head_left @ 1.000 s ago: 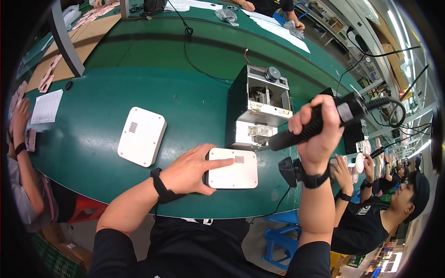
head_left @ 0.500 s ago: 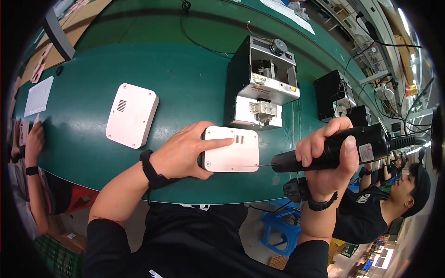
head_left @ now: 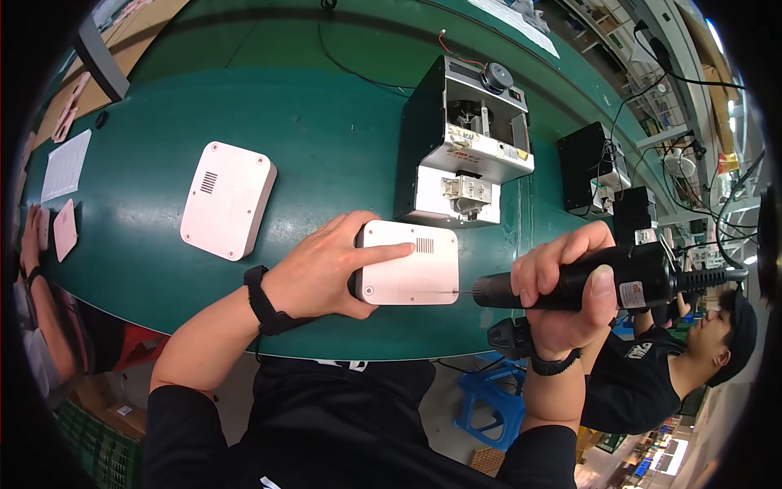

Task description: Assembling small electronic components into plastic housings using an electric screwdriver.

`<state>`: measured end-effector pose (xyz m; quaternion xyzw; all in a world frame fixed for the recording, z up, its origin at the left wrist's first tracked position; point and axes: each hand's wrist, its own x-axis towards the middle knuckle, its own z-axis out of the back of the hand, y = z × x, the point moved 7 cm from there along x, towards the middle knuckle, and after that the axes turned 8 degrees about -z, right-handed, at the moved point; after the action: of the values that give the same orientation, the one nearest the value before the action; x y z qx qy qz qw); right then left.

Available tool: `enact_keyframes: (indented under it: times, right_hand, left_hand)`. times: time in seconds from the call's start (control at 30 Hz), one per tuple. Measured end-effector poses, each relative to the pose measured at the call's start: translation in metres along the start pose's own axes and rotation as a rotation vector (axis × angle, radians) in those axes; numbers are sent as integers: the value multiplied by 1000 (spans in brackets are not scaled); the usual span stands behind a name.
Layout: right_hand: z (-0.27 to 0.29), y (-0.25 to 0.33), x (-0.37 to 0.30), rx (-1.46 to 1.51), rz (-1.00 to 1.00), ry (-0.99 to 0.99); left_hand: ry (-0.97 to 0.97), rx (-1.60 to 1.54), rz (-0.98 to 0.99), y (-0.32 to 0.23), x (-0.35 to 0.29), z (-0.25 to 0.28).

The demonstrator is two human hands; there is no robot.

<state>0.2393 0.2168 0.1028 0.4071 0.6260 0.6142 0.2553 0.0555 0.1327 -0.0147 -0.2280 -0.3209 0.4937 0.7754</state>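
A white rounded box (head_left: pixel 411 273) with a slotted vent and corner screw holes lies on the green table. My left hand (head_left: pixel 326 265) grips its left end, index finger stretched over the top beside the vent and thumb at the near edge. In my right hand (head_left: pixel 562 285) is a black electric screwdriver (head_left: pixel 627 275), held nearly level with fingers wrapped round the body. Its thin bit reaches left over the box's near right corner, by the screw hole there; I cannot tell whether the tip sits in the hole. A second similar white box (head_left: pixel 228 200) lies to the left.
A black and silver screw-feeding machine (head_left: pixel 464 147) stands just beyond the box, with another black machine (head_left: pixel 590 171) further right. A paper sheet (head_left: pixel 67 165) lies at far left, near a person's hand. Another person (head_left: pixel 664 359) is at right, near a blue stool (head_left: pixel 493 403).
My right hand and the screwdriver have shifted slightly left and down, bringing the bit further over the box. At far left, the other person's hand has moved off a white plate.
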Motion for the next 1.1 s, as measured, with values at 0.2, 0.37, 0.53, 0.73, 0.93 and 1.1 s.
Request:
enact_keyframes:
  times: [0.2,0.37,0.53,0.73,0.93,1.1]
  right_hand:
    - [-4,6,6,-10,29,19]
    - [5,31,43,112,119,-60]
    - [9,31,74,-16,178,-195]
    - [6,16,74,-26,69,-148]
    - [-35,25,21,153,-27,4]
    - [-65,19,7,48,-49,88]
  left_hand:
    - [1,-32,-11,1,-1,-1]
    - [-18,-52,-5,2,-3,1]
    - [-36,-23,4,2,-3,4]
    - [-16,-16,20,5,-5,4]
    - [-38,-40,15,8,-7,3]
    - [-34,-37,32,10,-8,0]
